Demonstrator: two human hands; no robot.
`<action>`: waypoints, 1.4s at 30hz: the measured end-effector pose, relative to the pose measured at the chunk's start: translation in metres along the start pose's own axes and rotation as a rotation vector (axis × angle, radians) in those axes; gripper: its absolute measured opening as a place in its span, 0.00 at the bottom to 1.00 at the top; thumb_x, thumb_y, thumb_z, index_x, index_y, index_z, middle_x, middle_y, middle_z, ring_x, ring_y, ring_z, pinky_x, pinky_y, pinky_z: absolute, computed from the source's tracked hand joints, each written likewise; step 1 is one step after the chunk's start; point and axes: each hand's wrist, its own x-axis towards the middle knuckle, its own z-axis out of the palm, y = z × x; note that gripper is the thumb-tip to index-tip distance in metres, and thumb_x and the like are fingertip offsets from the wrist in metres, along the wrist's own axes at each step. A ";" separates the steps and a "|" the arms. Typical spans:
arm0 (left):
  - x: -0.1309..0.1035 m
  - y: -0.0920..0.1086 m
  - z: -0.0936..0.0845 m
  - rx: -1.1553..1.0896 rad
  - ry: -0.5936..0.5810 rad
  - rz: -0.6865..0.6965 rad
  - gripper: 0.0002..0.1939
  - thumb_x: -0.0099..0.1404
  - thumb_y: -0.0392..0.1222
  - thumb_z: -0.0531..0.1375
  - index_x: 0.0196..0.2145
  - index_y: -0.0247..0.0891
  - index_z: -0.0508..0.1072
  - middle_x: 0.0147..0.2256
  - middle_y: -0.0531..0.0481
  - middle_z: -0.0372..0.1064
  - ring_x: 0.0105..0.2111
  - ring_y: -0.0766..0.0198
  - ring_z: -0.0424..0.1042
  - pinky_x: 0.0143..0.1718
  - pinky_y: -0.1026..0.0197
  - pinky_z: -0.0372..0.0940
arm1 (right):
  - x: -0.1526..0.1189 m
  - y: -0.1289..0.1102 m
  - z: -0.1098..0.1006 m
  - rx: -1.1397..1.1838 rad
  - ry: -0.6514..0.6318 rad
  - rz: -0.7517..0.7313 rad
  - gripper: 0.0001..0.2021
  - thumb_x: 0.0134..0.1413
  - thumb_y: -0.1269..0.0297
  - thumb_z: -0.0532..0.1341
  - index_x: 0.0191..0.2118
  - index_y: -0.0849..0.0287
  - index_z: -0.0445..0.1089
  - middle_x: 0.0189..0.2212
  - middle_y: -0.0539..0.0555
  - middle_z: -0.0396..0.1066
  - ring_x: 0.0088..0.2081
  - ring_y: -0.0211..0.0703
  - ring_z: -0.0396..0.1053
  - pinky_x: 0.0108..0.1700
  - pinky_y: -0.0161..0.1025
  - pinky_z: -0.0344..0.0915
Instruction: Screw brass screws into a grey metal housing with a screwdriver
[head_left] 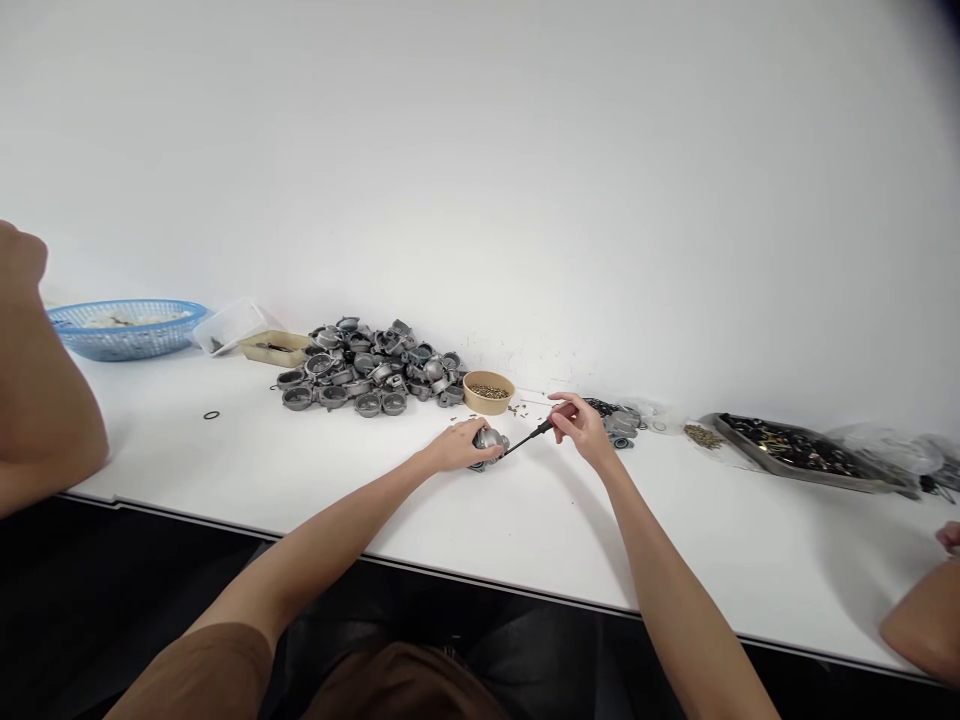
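A: From the head camera, what do the person's own hands hold?

B: The left hand (459, 446) is clamped over a small grey cast-metal housing (489, 440), pressing it down on the white tabletop (300, 460). The right hand (581, 425) has its fingers pinched together on the handle of a thin black screwdriver (525, 438), which slants down and left so that its tip meets the housing.

A: Where does that housing sit in the scene?

B: Near the middle of the table, just on the near side of a round tan bowl of small brass screws (489, 391). A few loose screws lie scattered on the table between the bowl and the right hand.

A: And to the left of the bowl?

B: A heap of grey cast-metal housings (371, 368) like the one being held. Farther left, against the wall, stand a shallow beige tray (274, 347), a clear plastic tub (229, 325) and a blue plastic mesh basket (127, 327). A small black rubber ring (211, 415) lies alone on the table, left of the heap.

A: On the right?

B: Just beyond the right hand there is a small cluster of grey and black parts (616, 420). Farther right is a dark metal tray of mixed small hardware (802, 450), with clear plastic bags (892, 448) beside it.

A: Anyone else?

B: A co-worker's bare arm (37, 400) shows at the left edge, and another person's arm (926, 615) at the near right corner.
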 end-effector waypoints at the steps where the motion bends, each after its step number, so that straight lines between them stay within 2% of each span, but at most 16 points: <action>1: 0.000 0.000 0.000 0.001 0.002 0.000 0.28 0.63 0.67 0.57 0.49 0.43 0.70 0.49 0.45 0.73 0.51 0.48 0.71 0.49 0.54 0.65 | 0.000 -0.001 0.000 -0.032 0.029 0.026 0.20 0.54 0.46 0.67 0.43 0.57 0.71 0.26 0.50 0.69 0.20 0.37 0.64 0.22 0.36 0.65; 4: 0.001 -0.001 0.001 0.003 0.005 -0.003 0.28 0.63 0.68 0.57 0.49 0.43 0.70 0.49 0.45 0.73 0.51 0.48 0.71 0.49 0.54 0.64 | 0.000 -0.002 0.000 -0.092 0.067 0.048 0.19 0.54 0.45 0.67 0.34 0.58 0.68 0.23 0.50 0.68 0.20 0.36 0.62 0.20 0.35 0.62; 6: 0.001 -0.002 0.001 0.003 0.005 -0.004 0.28 0.63 0.68 0.57 0.49 0.43 0.71 0.49 0.45 0.73 0.50 0.48 0.71 0.49 0.54 0.64 | 0.000 -0.003 -0.001 -0.025 -0.007 0.010 0.20 0.53 0.45 0.68 0.38 0.58 0.69 0.29 0.52 0.71 0.24 0.38 0.67 0.24 0.37 0.69; 8: 0.001 -0.003 0.001 0.002 0.005 -0.006 0.29 0.63 0.68 0.57 0.49 0.44 0.71 0.49 0.45 0.74 0.50 0.48 0.71 0.50 0.54 0.64 | 0.001 -0.002 -0.002 0.032 -0.067 0.005 0.23 0.50 0.46 0.69 0.43 0.57 0.68 0.32 0.52 0.71 0.24 0.39 0.69 0.24 0.38 0.70; 10: 0.001 -0.004 0.001 0.001 0.005 -0.005 0.29 0.63 0.69 0.57 0.50 0.44 0.71 0.49 0.45 0.74 0.50 0.48 0.71 0.50 0.54 0.64 | 0.000 -0.001 -0.003 -0.004 -0.049 0.060 0.22 0.51 0.45 0.69 0.42 0.57 0.67 0.28 0.49 0.69 0.18 0.35 0.63 0.18 0.35 0.63; 12: 0.000 -0.004 0.001 0.002 0.005 -0.007 0.30 0.63 0.69 0.57 0.50 0.44 0.71 0.50 0.45 0.73 0.51 0.48 0.71 0.51 0.55 0.64 | 0.000 -0.001 -0.004 -0.080 -0.012 0.101 0.19 0.54 0.45 0.67 0.38 0.57 0.67 0.23 0.46 0.66 0.15 0.32 0.58 0.15 0.33 0.57; 15: 0.000 -0.002 0.000 0.002 -0.002 -0.014 0.29 0.63 0.69 0.57 0.50 0.44 0.71 0.50 0.46 0.73 0.51 0.49 0.71 0.51 0.55 0.64 | -0.001 0.000 -0.005 -0.051 -0.072 0.046 0.19 0.54 0.46 0.67 0.40 0.57 0.68 0.27 0.49 0.69 0.22 0.37 0.66 0.22 0.35 0.67; 17: 0.000 -0.002 0.000 0.001 -0.003 -0.017 0.29 0.63 0.69 0.57 0.51 0.44 0.71 0.50 0.45 0.73 0.51 0.48 0.71 0.51 0.55 0.64 | -0.001 -0.001 -0.005 -0.006 -0.107 0.025 0.22 0.51 0.46 0.69 0.43 0.56 0.68 0.29 0.50 0.70 0.24 0.39 0.68 0.24 0.37 0.69; 20: 0.000 -0.002 0.001 0.003 0.006 -0.012 0.29 0.63 0.68 0.58 0.50 0.44 0.71 0.50 0.45 0.73 0.52 0.48 0.71 0.50 0.54 0.64 | -0.001 -0.002 -0.005 -0.095 -0.031 0.080 0.20 0.54 0.45 0.67 0.37 0.57 0.68 0.22 0.47 0.65 0.19 0.34 0.60 0.19 0.33 0.60; 22: 0.001 -0.004 0.002 0.001 0.009 -0.010 0.28 0.63 0.68 0.58 0.49 0.44 0.71 0.50 0.45 0.74 0.51 0.47 0.71 0.50 0.54 0.64 | -0.001 -0.003 -0.005 -0.124 -0.029 0.070 0.19 0.54 0.45 0.66 0.35 0.57 0.68 0.24 0.49 0.67 0.21 0.36 0.62 0.21 0.34 0.62; 25: 0.002 -0.005 0.002 -0.004 0.005 -0.008 0.29 0.62 0.69 0.58 0.50 0.45 0.71 0.50 0.45 0.73 0.51 0.47 0.71 0.50 0.54 0.64 | -0.001 -0.003 -0.006 -0.033 -0.100 0.024 0.20 0.51 0.46 0.69 0.38 0.57 0.68 0.29 0.51 0.70 0.24 0.38 0.66 0.25 0.37 0.67; 28: 0.002 -0.005 0.003 -0.006 0.009 -0.009 0.29 0.62 0.69 0.57 0.49 0.44 0.71 0.49 0.45 0.74 0.50 0.47 0.71 0.49 0.54 0.64 | -0.001 -0.002 -0.006 -0.070 -0.042 0.066 0.19 0.54 0.46 0.67 0.35 0.57 0.67 0.23 0.48 0.67 0.19 0.35 0.61 0.22 0.35 0.62; 32: 0.002 -0.004 0.002 -0.001 0.012 0.001 0.28 0.62 0.69 0.58 0.48 0.45 0.71 0.49 0.46 0.74 0.51 0.47 0.71 0.49 0.54 0.64 | -0.002 -0.002 -0.005 -0.026 -0.099 0.031 0.19 0.51 0.47 0.69 0.38 0.57 0.67 0.26 0.50 0.69 0.22 0.37 0.66 0.25 0.36 0.66; 35: 0.001 -0.003 0.002 -0.001 0.011 -0.003 0.29 0.62 0.69 0.58 0.49 0.44 0.72 0.49 0.46 0.73 0.51 0.47 0.71 0.49 0.55 0.65 | -0.003 -0.002 -0.005 -0.062 -0.046 0.084 0.19 0.51 0.47 0.69 0.37 0.56 0.66 0.23 0.48 0.66 0.18 0.35 0.60 0.19 0.34 0.59; 39: 0.000 -0.002 0.000 -0.001 0.005 -0.005 0.29 0.63 0.69 0.57 0.50 0.44 0.71 0.50 0.46 0.73 0.52 0.47 0.70 0.50 0.55 0.64 | -0.003 -0.001 -0.006 -0.052 -0.090 0.047 0.22 0.46 0.49 0.73 0.41 0.57 0.68 0.33 0.54 0.73 0.28 0.40 0.69 0.24 0.35 0.65; 42: -0.001 -0.001 -0.002 0.005 -0.011 -0.012 0.30 0.63 0.69 0.56 0.51 0.44 0.71 0.51 0.46 0.73 0.52 0.47 0.70 0.50 0.55 0.65 | -0.002 -0.001 -0.007 -0.093 -0.046 0.063 0.20 0.48 0.48 0.72 0.36 0.58 0.68 0.24 0.50 0.69 0.23 0.38 0.65 0.23 0.34 0.62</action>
